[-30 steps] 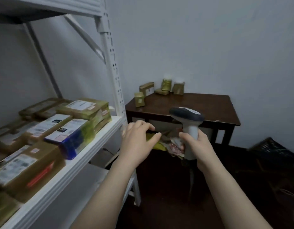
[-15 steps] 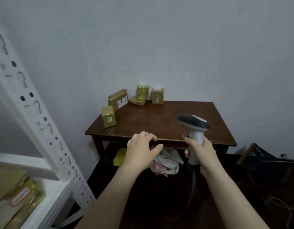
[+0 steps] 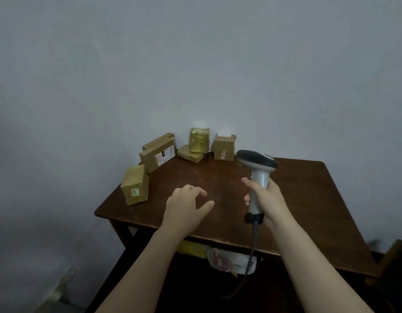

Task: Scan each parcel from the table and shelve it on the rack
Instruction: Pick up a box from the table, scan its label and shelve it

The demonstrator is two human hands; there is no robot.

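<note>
Your right hand [image 3: 266,199] grips the scanner [image 3: 256,175] upright over the bench [image 3: 308,211]. Your left hand [image 3: 186,204] hovers empty, fingers loosely spread. The parcels [image 3: 159,154] sit from ten to twelve o'clock, the nearest parcel [image 3: 135,184] just beside the left edge.

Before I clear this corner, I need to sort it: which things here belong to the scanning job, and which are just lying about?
Job:
- barcode scanner in the right hand
- empty left hand
- parcels on the table: nearest box, labelled box, marked box

Lying about:
- plastic bags under the table
</note>
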